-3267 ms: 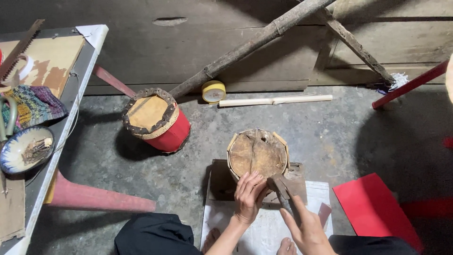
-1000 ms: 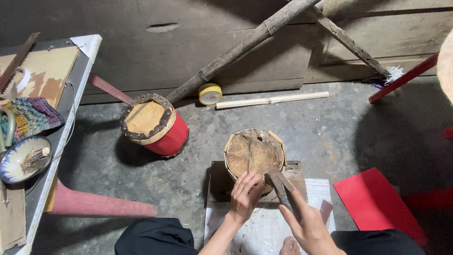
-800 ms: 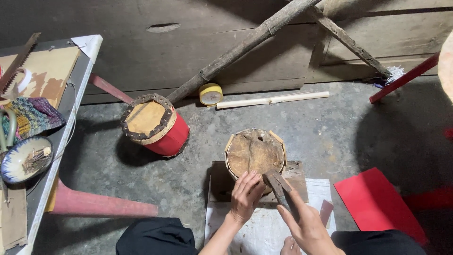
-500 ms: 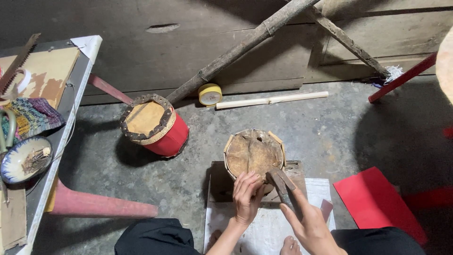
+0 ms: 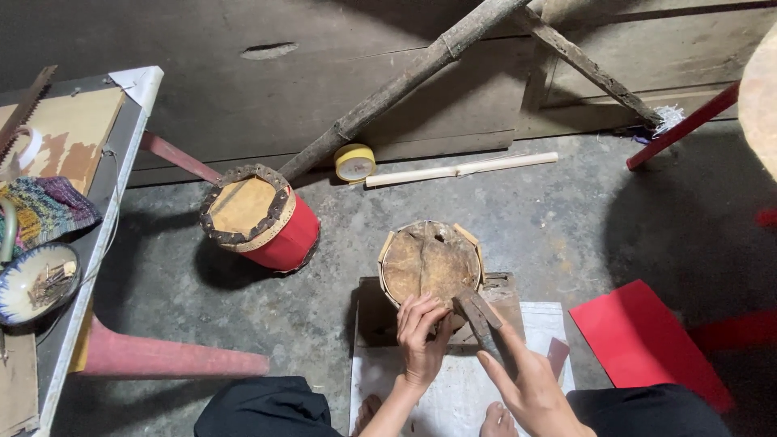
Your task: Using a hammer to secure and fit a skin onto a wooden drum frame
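Left hand (image 5: 421,340) pressing unfinished drum (image 5: 430,263), right hand (image 5: 530,388) gripping hammer (image 5: 479,317) — bowl (image 5: 32,283) holding nails

1. No packages, labels, signs or screens show anywhere around the small round drum (image 5: 430,263) on the floor, neither beside it, behind it nor on the nearby table (image 5: 121,154).

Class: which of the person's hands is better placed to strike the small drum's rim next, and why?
Right. The right hand already grips the hammer, its head at the small drum rim; the left hand only steadies it.
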